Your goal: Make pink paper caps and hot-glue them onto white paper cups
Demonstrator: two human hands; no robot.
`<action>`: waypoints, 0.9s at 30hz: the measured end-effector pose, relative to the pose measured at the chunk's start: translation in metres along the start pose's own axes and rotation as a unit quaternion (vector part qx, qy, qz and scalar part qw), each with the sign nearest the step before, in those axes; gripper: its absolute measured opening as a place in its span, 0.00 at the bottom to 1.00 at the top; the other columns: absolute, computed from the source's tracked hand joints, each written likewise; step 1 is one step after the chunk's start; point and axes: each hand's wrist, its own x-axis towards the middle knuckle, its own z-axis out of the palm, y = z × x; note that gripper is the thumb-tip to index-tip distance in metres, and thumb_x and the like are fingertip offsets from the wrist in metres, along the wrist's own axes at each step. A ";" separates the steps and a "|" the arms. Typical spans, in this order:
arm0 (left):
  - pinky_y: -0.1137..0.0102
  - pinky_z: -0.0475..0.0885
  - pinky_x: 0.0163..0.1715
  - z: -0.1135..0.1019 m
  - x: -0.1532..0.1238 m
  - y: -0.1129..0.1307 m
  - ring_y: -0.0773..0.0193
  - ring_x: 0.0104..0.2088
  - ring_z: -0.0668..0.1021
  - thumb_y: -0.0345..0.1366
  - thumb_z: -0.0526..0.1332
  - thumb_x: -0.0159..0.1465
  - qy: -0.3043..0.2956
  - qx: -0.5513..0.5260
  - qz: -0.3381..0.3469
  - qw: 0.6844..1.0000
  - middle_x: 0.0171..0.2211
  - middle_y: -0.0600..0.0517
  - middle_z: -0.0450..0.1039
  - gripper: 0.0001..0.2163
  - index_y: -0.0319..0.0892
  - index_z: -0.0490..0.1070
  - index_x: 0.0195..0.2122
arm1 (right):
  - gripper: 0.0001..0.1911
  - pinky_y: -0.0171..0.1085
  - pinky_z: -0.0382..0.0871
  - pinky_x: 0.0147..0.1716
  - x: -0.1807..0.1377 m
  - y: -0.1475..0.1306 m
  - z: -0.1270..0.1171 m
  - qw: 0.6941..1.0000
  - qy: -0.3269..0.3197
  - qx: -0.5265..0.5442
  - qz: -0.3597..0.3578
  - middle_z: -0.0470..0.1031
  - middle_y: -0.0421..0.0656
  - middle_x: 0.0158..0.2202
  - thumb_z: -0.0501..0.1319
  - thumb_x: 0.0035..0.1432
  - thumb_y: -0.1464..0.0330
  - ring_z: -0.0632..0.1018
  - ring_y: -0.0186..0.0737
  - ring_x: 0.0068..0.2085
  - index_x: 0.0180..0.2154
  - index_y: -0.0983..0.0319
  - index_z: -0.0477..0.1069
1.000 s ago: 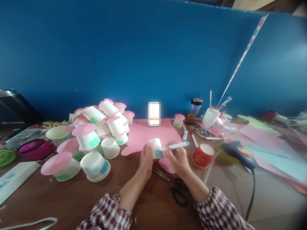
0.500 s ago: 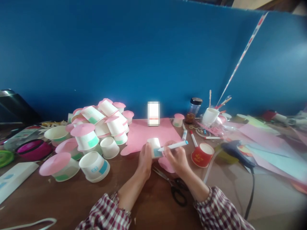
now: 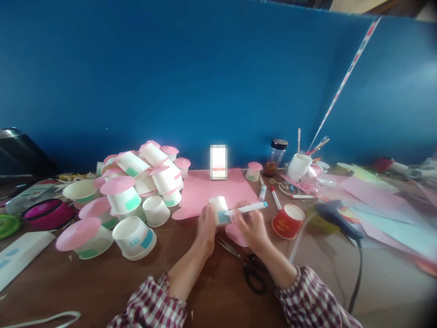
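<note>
My left hand [image 3: 205, 230] is closed around a white paper cup [image 3: 217, 203] that bears a blue patch on its side. In my right hand [image 3: 251, 224] is a white marker [image 3: 248, 208] with a blue end, its tip at the blue patch of the cup. A pink paper piece [image 3: 235, 234] lies on the table below the hands. Open scissors [image 3: 244, 262] rest between my forearms. Behind the cup spreads a pink paper sheet [image 3: 218, 182].
Left of my hands is a heap of white cups with pink paper tops [image 3: 118, 189]. A cup with a blue window drawing [image 3: 134, 238] stands nearest. To the right are a red cup [image 3: 289, 221], a glue gun [image 3: 337, 218], a lidded jar [image 3: 276, 157] and coloured paper sheets [image 3: 392, 214].
Almost nothing differs. The marker and my right hand have shifted very slightly, with the tip still at the cup's blue patch.
</note>
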 end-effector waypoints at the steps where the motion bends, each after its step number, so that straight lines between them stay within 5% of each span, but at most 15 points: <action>1: 0.70 0.69 0.25 0.000 0.000 0.000 0.62 0.28 0.75 0.51 0.59 0.58 -0.006 0.008 0.003 1.000 0.30 0.48 0.72 0.16 0.41 0.69 0.35 | 0.08 0.31 0.64 0.24 0.000 0.001 0.000 1.000 -0.002 0.001 -0.002 0.69 0.39 0.22 0.56 0.57 0.66 0.70 0.33 0.24 0.29 0.62 0.67; 27: 0.67 0.72 0.29 -0.001 -0.001 -0.001 0.59 0.31 0.76 0.53 0.54 0.60 -0.052 0.048 0.029 0.997 0.31 0.47 0.72 0.18 0.41 0.68 0.36 | 0.06 0.31 0.65 0.24 0.004 0.006 0.001 0.998 0.033 0.046 0.000 0.70 0.38 0.21 0.55 0.57 0.69 0.71 0.33 0.23 0.30 0.62 0.68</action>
